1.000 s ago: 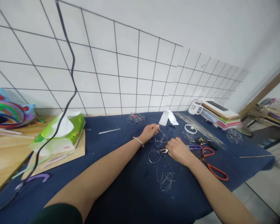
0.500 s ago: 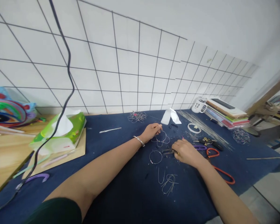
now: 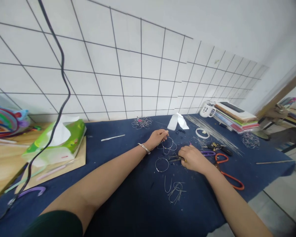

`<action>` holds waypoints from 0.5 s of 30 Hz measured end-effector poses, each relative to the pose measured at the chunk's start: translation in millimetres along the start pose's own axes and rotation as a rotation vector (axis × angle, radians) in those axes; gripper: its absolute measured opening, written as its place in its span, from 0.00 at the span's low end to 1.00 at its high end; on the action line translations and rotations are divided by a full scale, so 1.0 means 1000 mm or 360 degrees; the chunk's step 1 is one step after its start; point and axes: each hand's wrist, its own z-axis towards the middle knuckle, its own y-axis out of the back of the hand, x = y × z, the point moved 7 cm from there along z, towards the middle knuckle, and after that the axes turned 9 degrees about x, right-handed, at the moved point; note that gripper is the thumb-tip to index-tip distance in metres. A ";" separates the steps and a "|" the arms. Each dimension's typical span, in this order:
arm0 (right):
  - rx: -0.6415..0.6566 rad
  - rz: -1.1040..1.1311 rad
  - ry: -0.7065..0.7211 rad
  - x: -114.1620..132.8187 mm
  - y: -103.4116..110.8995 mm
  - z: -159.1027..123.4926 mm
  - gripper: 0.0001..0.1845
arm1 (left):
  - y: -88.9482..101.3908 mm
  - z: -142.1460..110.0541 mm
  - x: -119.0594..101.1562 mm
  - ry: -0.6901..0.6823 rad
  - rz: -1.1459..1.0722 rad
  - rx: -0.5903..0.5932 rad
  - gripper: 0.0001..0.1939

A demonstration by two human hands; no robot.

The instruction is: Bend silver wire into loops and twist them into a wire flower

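My left hand (image 3: 158, 138), a bangle on its wrist, is closed in a pinch on the upper edge of a piece of looped wire (image 3: 168, 148). The loops hang over the dark blue cloth (image 3: 128, 194). My right hand (image 3: 191, 158) is wrapped round pliers (image 3: 174, 158), whose metal jaws point left, just below the looped wire and apart from it. A single wire ring (image 3: 162, 165) lies left of the jaws. Closer to me are a bent wire (image 3: 168, 185) and a small tangle of cut wires (image 3: 177, 192).
Orange-handled scissors (image 3: 230, 176) and purple-handled ones (image 3: 208, 153) lie right. A bundle of straight wires (image 3: 215, 133), a white coil (image 3: 202, 133), a mug (image 3: 206, 110) and stacked books (image 3: 234, 115) stand behind. Tissues (image 3: 56, 138) sit left, crossed by a black cable (image 3: 61, 108).
The whole view has swung slightly, so everything appears a little further left. Both hands keep their grips, with hardly any movement relative to the cloth.
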 end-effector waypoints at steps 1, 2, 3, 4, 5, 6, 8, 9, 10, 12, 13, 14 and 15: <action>0.0003 0.0005 0.0001 0.000 0.000 0.000 0.02 | 0.000 0.000 0.000 0.0002 -0.0001 -0.0006 0.21; 0.0007 0.0008 -0.0001 0.000 0.000 0.000 0.03 | 0.000 0.000 0.000 0.0000 0.0000 -0.0009 0.21; 0.0012 0.0009 -0.0007 0.000 0.000 0.000 0.03 | 0.000 0.000 0.000 -0.0002 0.0002 -0.0009 0.21; 0.0020 0.0010 -0.0015 0.000 -0.001 0.000 0.03 | 0.000 0.000 -0.001 -0.0005 0.0004 -0.0009 0.21; 0.0027 0.0011 -0.0022 0.000 -0.001 0.000 0.03 | 0.000 0.000 -0.001 -0.0005 0.0004 -0.0008 0.22; 0.0032 0.0014 -0.0029 0.000 -0.001 0.000 0.03 | 0.000 0.000 -0.001 -0.0003 0.0004 -0.0006 0.22; 0.0034 0.0021 -0.0032 0.000 0.000 0.000 0.03 | 0.000 0.000 -0.001 0.0005 0.0005 -0.0007 0.22; 0.0034 0.0026 -0.0029 0.000 0.000 0.000 0.03 | 0.000 0.000 0.000 0.0011 0.0005 -0.0007 0.22; 0.0034 0.0031 -0.0025 0.000 0.000 0.000 0.03 | 0.000 0.000 -0.001 0.0016 0.0005 -0.0006 0.22; 0.0038 0.0034 -0.0020 0.000 0.000 0.000 0.03 | 0.000 -0.001 -0.001 0.0019 0.0005 -0.0009 0.22; 0.0040 0.0031 -0.0020 0.000 0.000 0.000 0.03 | 0.000 -0.001 -0.002 0.0017 0.0004 -0.0011 0.22; 0.0038 0.0025 -0.0019 0.000 -0.001 0.000 0.03 | 0.000 -0.001 -0.003 0.0012 0.0003 -0.0013 0.22; 0.0033 0.0015 -0.0018 0.000 -0.001 0.000 0.03 | -0.001 -0.001 -0.003 0.0004 0.0000 -0.0013 0.22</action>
